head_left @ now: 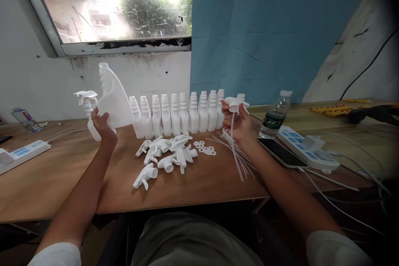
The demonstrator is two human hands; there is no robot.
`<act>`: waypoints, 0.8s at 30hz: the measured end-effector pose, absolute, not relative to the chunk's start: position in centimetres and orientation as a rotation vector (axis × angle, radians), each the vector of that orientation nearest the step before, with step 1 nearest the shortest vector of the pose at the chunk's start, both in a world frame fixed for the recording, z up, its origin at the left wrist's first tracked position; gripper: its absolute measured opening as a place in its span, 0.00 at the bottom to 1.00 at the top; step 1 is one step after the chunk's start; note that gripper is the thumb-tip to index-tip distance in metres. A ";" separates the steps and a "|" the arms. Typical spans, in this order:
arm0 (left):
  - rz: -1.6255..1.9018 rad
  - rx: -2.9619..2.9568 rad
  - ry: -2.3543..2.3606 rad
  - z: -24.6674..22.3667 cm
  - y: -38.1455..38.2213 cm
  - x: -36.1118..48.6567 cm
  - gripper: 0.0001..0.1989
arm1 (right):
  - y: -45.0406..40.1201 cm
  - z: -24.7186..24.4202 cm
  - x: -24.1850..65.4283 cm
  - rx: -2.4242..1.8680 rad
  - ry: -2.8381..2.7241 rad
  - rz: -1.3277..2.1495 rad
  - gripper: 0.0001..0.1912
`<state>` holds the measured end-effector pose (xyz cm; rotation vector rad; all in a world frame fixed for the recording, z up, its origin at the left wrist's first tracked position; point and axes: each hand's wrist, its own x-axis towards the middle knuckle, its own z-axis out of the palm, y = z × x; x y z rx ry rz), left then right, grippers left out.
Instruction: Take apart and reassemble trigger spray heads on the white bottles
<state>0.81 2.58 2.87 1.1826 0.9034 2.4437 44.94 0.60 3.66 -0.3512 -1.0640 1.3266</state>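
Observation:
My left hand (104,125) grips an open-necked white spray bottle (114,99), lifted and tilted at the left. Beside it stands a white bottle topped with a trigger sprayer (86,99). My right hand (240,124) is closed on a white trigger sprayer head (233,103), from which a thin dip tube (234,145) hangs down. Several loose sprayer heads (168,153) lie heaped mid-table. Small white washers (204,148) sit between that heap and a fan of loose tubes (245,160) beneath my right hand. Behind them is a row of uncapped white bottles (174,114).
At the right are a clear water bottle (274,116), a phone (282,152) and a white power strip (307,149) with cables. Another power strip (23,154) and a small clear bottle (26,119) are at the left. The brown table (118,191) ends in front of my lap.

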 end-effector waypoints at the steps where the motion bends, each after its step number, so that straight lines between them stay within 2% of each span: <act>1: 2.530 1.233 0.983 2.7 2.8 0.4 0.19 | 0.6 3.6 44.9 -0.387 -1.084 1.328 0.18; 4: 2.628 1.345 1.272 1.7 3.5 -0.4 0.22 | 0.7 3.6 44.6 -0.445 -1.120 1.341 0.18; 11: 2.282 1.344 1.778 -2.0 6.2 -1.7 0.25 | 1.1 3.3 44.1 -0.491 -1.131 1.367 0.18; 17: 2.048 1.331 1.778 -4.9 7.8 -2.0 0.28 | 1.5 2.9 44.3 -0.449 -1.039 1.473 0.10; 24: 1.942 1.334 1.712 -6.1 8.0 -1.3 0.28 | 2.0 2.6 44.3 -0.382 -0.981 1.598 0.09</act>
